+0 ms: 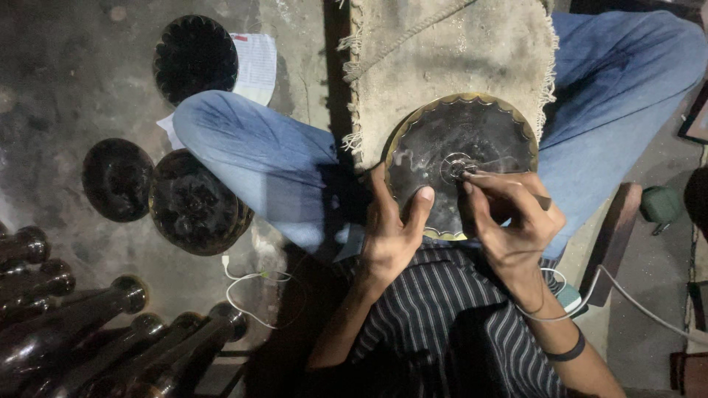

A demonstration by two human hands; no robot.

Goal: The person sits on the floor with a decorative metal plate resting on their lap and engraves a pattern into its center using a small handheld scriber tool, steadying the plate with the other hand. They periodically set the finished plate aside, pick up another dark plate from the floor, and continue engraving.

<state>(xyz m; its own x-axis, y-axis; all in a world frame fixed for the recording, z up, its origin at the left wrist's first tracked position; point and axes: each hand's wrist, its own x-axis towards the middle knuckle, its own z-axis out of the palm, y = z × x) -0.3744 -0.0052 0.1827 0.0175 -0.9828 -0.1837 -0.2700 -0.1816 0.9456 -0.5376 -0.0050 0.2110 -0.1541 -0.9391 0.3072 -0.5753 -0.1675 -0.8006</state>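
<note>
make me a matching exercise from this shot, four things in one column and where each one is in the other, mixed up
Things
1. scalloped dark plate
2. thin tool
3. white cable
4. dark metal stems

Places
A. lying in a row at the bottom left
B. pinched in the right hand, tip at the plate's centre
C. on the burlap cloth, steadied by the left hand
D. looped on the floor beside the knee

Pairs: 1-C, 2-B, 3-D, 4-A

A white sheet of paper (254,66) with printed lines and a small red mark lies on the floor, partly under a dark round plate (194,57) and a knee.
</note>
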